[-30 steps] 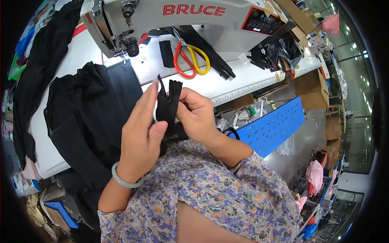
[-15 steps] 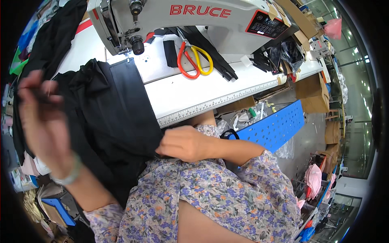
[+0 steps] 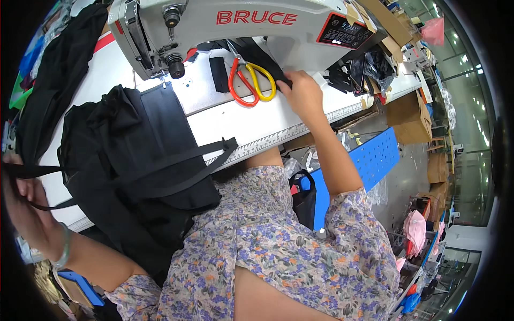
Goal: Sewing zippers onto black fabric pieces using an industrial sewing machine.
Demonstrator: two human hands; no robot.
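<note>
My left hand (image 3: 37, 206), partly cut off by the left edge of the view, is closed on a long black strap (image 3: 160, 160). This strap runs doubled across the black garment (image 3: 123, 134), and its free ends lie near the table's ruler edge. The garment's smooth flat panel (image 3: 168, 115) reaches up under the needle area of the sewing machine (image 3: 267, 32). My right hand (image 3: 305, 96) pinches the end of a bundle of black fabric strips (image 3: 262, 56) beside the scissors (image 3: 249, 83), which have one red and one yellow handle.
A short black fabric piece (image 3: 218, 74) lies left of the scissors. More black cloth (image 3: 59, 80) hangs over the table's far left. Black scraps (image 3: 342, 77) sit by the machine's right end. Below the table are a blue perforated panel (image 3: 369, 160) and a cardboard box (image 3: 409, 120).
My right hand has left the garment's lower edge and reached up to the strips beside the scissors. My left hand has moved down and left, and the strap now stretches across the garment.
</note>
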